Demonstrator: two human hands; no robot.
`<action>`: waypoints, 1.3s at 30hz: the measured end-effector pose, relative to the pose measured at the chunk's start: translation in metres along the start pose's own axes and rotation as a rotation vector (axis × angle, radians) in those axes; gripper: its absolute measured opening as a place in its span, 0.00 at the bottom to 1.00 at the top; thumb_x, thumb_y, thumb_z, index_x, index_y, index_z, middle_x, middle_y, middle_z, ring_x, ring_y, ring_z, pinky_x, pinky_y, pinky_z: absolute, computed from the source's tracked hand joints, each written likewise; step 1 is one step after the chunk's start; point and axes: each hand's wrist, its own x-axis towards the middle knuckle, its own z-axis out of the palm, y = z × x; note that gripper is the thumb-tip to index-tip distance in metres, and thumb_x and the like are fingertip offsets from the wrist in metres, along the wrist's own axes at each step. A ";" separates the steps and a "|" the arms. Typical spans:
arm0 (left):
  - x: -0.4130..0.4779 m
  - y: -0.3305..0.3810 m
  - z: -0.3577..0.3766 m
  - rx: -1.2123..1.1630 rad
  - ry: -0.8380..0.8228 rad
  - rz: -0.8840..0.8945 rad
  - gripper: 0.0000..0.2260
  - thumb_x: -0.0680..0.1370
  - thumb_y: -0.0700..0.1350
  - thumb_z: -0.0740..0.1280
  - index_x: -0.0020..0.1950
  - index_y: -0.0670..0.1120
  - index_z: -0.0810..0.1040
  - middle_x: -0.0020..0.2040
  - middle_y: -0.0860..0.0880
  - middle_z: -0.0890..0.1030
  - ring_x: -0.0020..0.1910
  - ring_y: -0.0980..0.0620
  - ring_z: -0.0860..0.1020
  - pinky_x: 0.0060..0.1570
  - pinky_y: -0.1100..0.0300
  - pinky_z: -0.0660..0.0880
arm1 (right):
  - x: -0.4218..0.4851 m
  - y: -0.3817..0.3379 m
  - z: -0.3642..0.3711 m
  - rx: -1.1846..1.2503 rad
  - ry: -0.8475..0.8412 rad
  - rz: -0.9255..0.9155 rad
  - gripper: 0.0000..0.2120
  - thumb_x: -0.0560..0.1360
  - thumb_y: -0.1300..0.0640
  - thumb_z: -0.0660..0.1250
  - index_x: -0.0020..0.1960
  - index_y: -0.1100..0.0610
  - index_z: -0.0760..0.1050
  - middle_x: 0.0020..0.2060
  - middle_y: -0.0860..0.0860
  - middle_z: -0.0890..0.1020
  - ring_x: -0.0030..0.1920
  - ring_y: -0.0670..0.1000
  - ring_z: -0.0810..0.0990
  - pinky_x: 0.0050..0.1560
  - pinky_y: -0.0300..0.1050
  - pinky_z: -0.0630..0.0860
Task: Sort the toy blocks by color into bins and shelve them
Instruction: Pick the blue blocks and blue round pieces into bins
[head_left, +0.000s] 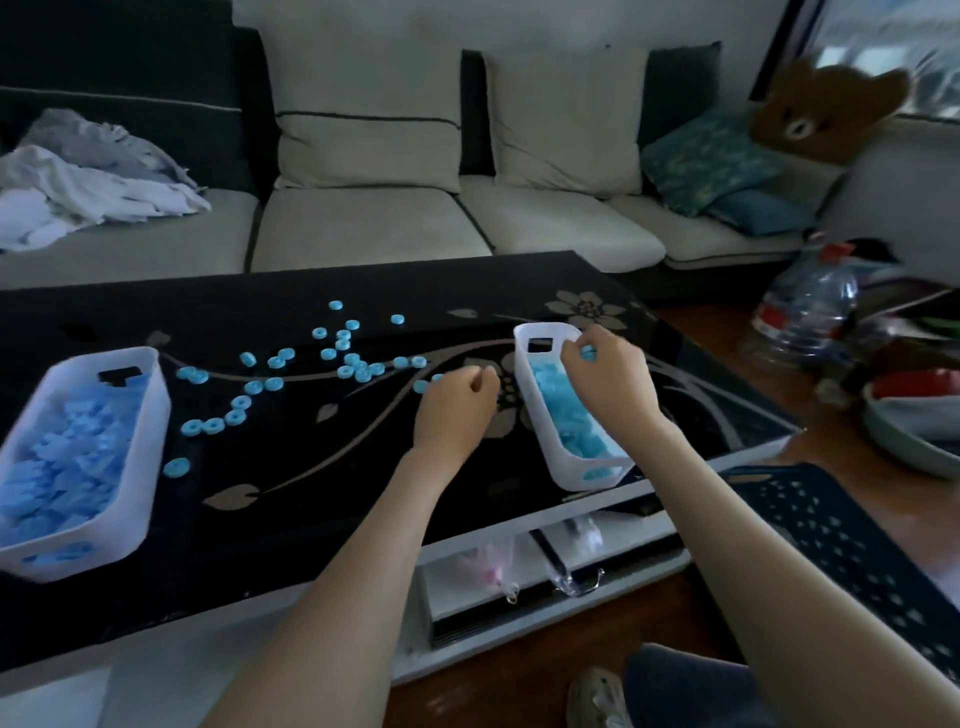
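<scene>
The loose rings (358, 371), all pale blue, lay scattered over the middle of the table (311, 493), a few of them touching, most of them apart. One blue ring (588, 353) was pinched in the fingertips of the right hand (608, 374), which hovered over the far end of the right bin (582, 478); this bin was already well filled with the same pale pieces. The left hand (457, 405) was just beside the nearest rings with its fingers curled in, and I could not tell if it held anything. The left bin (150, 415) held blocks of a deeper blue.

I saw some risks. The two blues were close in this dim light, so a piece could easily go to the wrong bin. The table top seemed to be smooth glass, and I think a ring pushed by the curled fingers could roll or slide away, perhaps over the edge to the floor. The right bin stood near the front corner of the table, so a push from the wrist could move it toward the edge. A ring let go above the rim could also bounce out off the full heap.
</scene>
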 end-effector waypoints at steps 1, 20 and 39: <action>-0.003 0.003 0.009 0.014 -0.034 0.015 0.20 0.80 0.48 0.58 0.28 0.48 0.64 0.28 0.51 0.70 0.33 0.50 0.71 0.34 0.57 0.64 | 0.000 0.006 0.001 -0.079 -0.044 -0.005 0.09 0.78 0.52 0.60 0.46 0.57 0.73 0.35 0.48 0.75 0.34 0.46 0.74 0.34 0.41 0.70; -0.005 0.085 0.040 -0.238 -0.108 0.078 0.18 0.80 0.47 0.58 0.30 0.47 0.63 0.25 0.53 0.65 0.25 0.56 0.62 0.28 0.60 0.59 | 0.018 0.041 -0.031 -0.233 -0.294 -0.074 0.24 0.76 0.57 0.65 0.70 0.54 0.63 0.65 0.53 0.71 0.66 0.55 0.68 0.65 0.53 0.69; -0.011 0.037 0.012 0.057 -0.039 0.155 0.14 0.77 0.39 0.61 0.62 0.45 0.74 0.60 0.48 0.76 0.62 0.48 0.71 0.63 0.49 0.70 | -0.003 -0.009 -0.001 -0.085 -0.138 -0.290 0.15 0.80 0.61 0.55 0.65 0.57 0.70 0.57 0.55 0.77 0.50 0.50 0.76 0.43 0.36 0.68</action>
